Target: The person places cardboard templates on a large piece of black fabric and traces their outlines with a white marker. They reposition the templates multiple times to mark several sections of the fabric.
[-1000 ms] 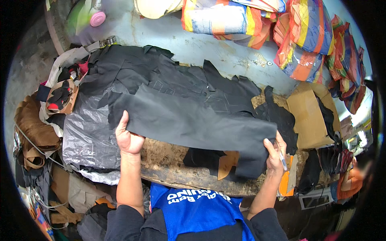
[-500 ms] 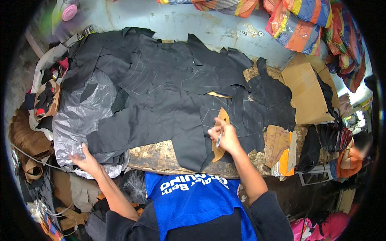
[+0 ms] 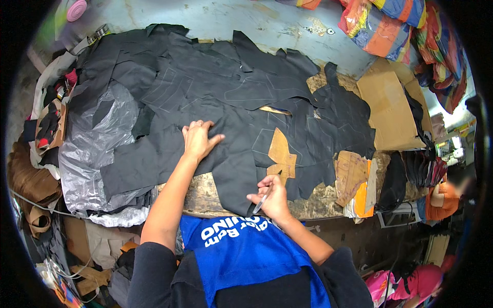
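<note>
Right grip (image 3: pixel 273 199): pinches a pen (image 3: pixel 261 203), dark tip pointing away from the person.
Tan piece (image 3: pixel 280 148): just beyond the right grip, the nearer one; long axis runs away from the person, narrow end farthest.
Left grip (image 3: pixel 197 142): fingers spread on black sheet (image 3: pixel 233 172), left of the right grip.
Surface (image 3: pixel 199 193): wood, bare left of the right grip.

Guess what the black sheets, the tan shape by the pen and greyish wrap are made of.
Black sheets: probably leather or imitation, matte, with ragged edges.
Tan shape: perhaps card or leather, dull, flat, crisp-edged.
Greyish wrap: likely thin plastic, shiny, crinkled.
</note>
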The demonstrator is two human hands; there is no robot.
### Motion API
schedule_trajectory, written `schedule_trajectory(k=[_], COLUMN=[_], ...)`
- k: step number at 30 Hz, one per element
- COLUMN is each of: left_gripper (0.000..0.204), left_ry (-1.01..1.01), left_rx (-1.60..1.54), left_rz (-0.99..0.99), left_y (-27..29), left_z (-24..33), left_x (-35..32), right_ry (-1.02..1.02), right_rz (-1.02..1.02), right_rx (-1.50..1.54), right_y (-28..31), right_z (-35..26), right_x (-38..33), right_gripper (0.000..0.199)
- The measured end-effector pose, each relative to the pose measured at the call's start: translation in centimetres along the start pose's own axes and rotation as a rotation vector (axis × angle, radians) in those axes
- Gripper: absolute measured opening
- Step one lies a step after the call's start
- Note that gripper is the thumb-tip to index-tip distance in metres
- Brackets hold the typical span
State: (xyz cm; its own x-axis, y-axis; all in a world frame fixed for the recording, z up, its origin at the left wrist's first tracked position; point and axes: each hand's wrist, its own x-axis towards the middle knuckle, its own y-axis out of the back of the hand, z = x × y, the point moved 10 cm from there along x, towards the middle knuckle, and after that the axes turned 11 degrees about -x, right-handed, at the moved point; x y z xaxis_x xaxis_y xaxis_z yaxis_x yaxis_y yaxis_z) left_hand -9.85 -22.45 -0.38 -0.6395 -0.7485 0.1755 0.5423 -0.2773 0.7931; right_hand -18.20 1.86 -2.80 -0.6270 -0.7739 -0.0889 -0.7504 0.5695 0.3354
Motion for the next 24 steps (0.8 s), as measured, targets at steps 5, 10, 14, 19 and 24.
schedule_trajectory(k=[5, 10, 14, 19, 24], left_gripper=[0.025, 0.026, 0.021, 0.017, 0.014], left_ry=[-0.057, -0.01, 0.024, -0.178, -0.257], left_rx=[-0.169, -0.359, -0.578, -0.824, -0.898], left_rz=[0.319, 0.398, 0.5, 0.658, 0.849], left_y=[2.4, 4.0, 9.7, 18.4, 22.7], left_z=[-1.0, -1.7, -1.7, 1.1, 2.2], left_x=[1.8, 2.1, 0.9, -4.4, -9.4], right_ry=[0.011, -0.066, 0.088, 0.252, 0.392], right_rz=[0.161, -0.033, 0.067, 0.005, 0.018], right_rx=[0.414, 0.011, 0.162, 0.447, 0.405], right_y=[2.8, 0.4, 3.9, 7.7, 8.7], right_z=[1.8, 2.7, -1.5, -9.5, -14.9], right_x=[1.4, 1.3, 2.1, 1.4, 0.0], right_gripper=[0.055, 0.042, 0.033, 0.028, 0.028])
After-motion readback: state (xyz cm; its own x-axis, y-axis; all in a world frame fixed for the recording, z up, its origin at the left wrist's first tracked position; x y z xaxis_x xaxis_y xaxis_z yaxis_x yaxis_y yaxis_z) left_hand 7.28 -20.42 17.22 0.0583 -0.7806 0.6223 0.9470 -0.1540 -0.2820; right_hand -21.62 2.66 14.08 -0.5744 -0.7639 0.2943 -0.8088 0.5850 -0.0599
